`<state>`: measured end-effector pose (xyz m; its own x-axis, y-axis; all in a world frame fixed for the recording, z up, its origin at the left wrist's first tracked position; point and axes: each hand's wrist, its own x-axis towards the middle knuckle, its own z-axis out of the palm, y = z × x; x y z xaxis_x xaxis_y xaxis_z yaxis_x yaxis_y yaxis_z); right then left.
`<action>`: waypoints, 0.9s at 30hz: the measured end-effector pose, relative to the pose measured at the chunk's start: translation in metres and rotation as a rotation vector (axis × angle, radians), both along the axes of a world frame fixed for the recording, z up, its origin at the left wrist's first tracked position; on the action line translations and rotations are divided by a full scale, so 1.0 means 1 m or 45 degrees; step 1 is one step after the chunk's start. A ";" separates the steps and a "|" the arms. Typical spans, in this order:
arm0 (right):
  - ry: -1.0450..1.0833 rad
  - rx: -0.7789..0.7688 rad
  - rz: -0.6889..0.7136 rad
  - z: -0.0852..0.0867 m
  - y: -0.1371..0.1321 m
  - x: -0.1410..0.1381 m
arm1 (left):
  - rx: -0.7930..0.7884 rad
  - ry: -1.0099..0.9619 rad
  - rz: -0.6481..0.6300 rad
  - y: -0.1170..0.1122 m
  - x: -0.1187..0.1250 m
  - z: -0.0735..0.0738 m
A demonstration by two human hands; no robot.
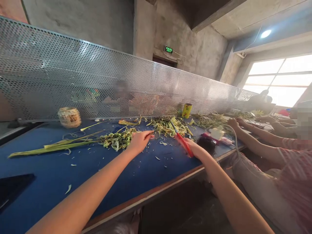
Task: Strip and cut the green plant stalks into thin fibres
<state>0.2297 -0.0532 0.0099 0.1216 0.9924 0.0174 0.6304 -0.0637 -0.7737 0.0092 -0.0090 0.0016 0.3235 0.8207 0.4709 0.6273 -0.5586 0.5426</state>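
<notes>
In the head view my right hand [192, 148] is wrapped round the red handles of a pair of scissors [187, 147], whose blades point away toward a pile of cut plant pieces [168, 126]. My left hand [139, 140] is closed, fingertips pinched together, just left of the scissors. Whatever lies between those fingertips is too small to make out. Beside my left wrist is a second heap of green and yellowish leafy scraps [117, 139]. Long pale green stalks [56, 148] stretch leftward from it across the blue tabletop [117, 175].
A perforated metal screen [102, 81] runs along the table's back. Near it stand a wrapped jar [69, 117] and a yellow can [186, 110]. A dark flat object [16, 188] lies at left. To the right, a black rounded item [206, 144] sits near a co-worker's arms [253, 136].
</notes>
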 end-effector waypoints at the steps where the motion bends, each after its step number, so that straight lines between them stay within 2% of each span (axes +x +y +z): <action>1: -0.021 -0.007 -0.018 0.000 0.000 0.000 | -0.006 0.012 0.029 -0.003 -0.006 0.001; 4: -0.126 0.008 -0.084 -0.001 -0.001 -0.004 | -0.036 -0.048 0.061 -0.014 -0.024 0.005; 7: -0.226 0.093 -0.133 -0.002 -0.002 -0.017 | -0.136 -0.243 -0.048 -0.025 -0.039 0.006; 10: -0.393 0.153 -0.167 -0.006 0.002 -0.037 | -0.221 -0.455 -0.134 -0.033 -0.053 0.005; 13: -0.486 0.269 -0.118 -0.010 0.009 -0.065 | -0.286 -0.651 -0.172 -0.040 -0.069 0.002; 16: -0.173 0.356 0.096 -0.010 0.015 -0.098 | -0.415 -0.936 -0.199 -0.045 -0.086 0.000; 19: 0.442 0.248 0.349 -0.008 0.023 -0.133 | -0.660 -1.383 -0.302 -0.046 -0.103 -0.003; 21: 0.746 0.208 0.481 -0.007 0.031 -0.153 | -0.828 -1.686 -0.401 -0.045 -0.114 -0.006; 24: 0.868 0.280 0.680 -0.013 0.044 -0.173 | -0.948 -1.980 -0.506 -0.042 -0.125 -0.010; 27: 0.670 0.353 0.762 -0.024 0.049 -0.176 | -0.956 -2.131 -0.563 -0.039 -0.130 -0.011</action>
